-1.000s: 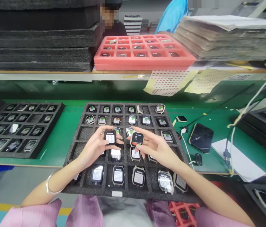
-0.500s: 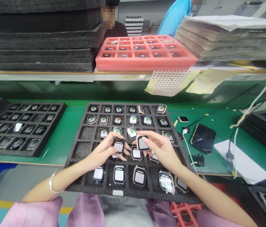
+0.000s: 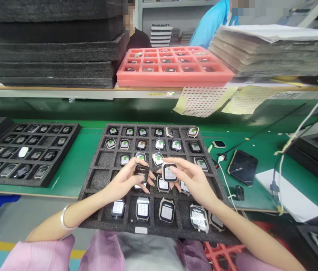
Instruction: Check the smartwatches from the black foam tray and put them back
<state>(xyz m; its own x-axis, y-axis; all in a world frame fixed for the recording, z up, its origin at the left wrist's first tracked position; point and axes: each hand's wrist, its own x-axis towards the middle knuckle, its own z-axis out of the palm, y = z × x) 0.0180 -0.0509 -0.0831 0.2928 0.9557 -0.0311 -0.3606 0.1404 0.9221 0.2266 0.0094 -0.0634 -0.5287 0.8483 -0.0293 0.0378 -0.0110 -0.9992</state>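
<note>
Over the middle of a black foam tray, my left hand is closed on a dark smartwatch, its thumb on the mostly dark screen. Beside it my right hand grips a silver smartwatch, thumb on its lit screen, which shows pale boxes and a bit of green. Both watches have no straps and are held above the tray. Several more smartwatches lie face up in the compartments, such as a lit one in the front row; many show green and white screens. My hands partly hide the middle rows.
On the left of the green bench lies another black tray of watches. A black phone-like device, a white cable and a paper sheet lie right. The shelf carries a pink foam tray and stacked black foam. Two people are behind.
The left watch's screen has gone from a white page to mostly dark. Green now shows on the right watch's screen. Both hands stay nearly in place; the view has shifted slightly.
</note>
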